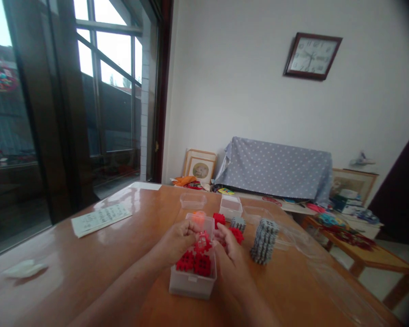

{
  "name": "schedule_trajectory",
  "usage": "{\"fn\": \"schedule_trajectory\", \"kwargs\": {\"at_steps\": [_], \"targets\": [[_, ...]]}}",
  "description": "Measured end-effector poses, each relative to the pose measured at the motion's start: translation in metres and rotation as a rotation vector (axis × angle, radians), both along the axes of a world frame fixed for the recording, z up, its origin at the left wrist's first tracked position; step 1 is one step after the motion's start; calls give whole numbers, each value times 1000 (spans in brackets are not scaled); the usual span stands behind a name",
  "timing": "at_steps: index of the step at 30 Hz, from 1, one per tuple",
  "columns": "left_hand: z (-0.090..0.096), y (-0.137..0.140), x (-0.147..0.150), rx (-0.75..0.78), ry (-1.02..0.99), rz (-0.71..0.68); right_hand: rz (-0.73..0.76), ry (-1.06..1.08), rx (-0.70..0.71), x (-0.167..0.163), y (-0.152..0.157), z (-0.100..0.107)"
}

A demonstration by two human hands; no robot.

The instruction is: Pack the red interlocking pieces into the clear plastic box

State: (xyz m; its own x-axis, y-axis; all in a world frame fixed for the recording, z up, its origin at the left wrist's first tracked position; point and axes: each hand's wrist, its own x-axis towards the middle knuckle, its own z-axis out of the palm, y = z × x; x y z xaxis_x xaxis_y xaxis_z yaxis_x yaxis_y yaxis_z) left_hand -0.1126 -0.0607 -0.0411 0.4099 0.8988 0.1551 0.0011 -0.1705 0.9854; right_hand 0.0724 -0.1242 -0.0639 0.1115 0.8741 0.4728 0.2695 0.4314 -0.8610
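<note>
A red, notched, block-like plastic piece (202, 242) is between my two hands, above a clear plastic box (192, 287). My left hand (180, 237) pinches it from the left with thumb and fingers. My right hand (231, 250) curls round its right side, the thumb close against its edge. Inside the box lie similar red blocks (193, 263) with square holes. The box's raised lid (207, 222) stands behind, with an orange-red piece (199, 217) seen by it. Just beyond my right hand are a red block (219, 219) and another red block (237, 234).
A tall stack of grey notched pieces (264, 241) stands at the right, near a shorter grey stack (237, 223). Clear containers (231, 207) sit further back. On the wooden table's (122, 259) left lie a handwritten paper (101, 219) and a crumpled white tissue (24, 269).
</note>
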Motion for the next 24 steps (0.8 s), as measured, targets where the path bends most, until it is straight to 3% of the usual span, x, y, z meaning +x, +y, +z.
{"fn": "schedule_trajectory", "kwargs": {"at_steps": [7, 12, 15, 19, 24], "targets": [[15, -13, 5, 168, 286, -18, 63, 159, -90, -1, 19, -19], [21, -22, 6, 556, 655, 45, 32, 198, -143, -1, 25, -26], [25, -26, 8, 701, 826, 39, 26, 187, -160, -3, 23, -25], [32, -29, 10, 734, 915, 57, 1, 185, -125, -1, 20, -18], [44, -34, 5, 619, 963, 5, -98, 196, -101, 8, 15, -4]]}}
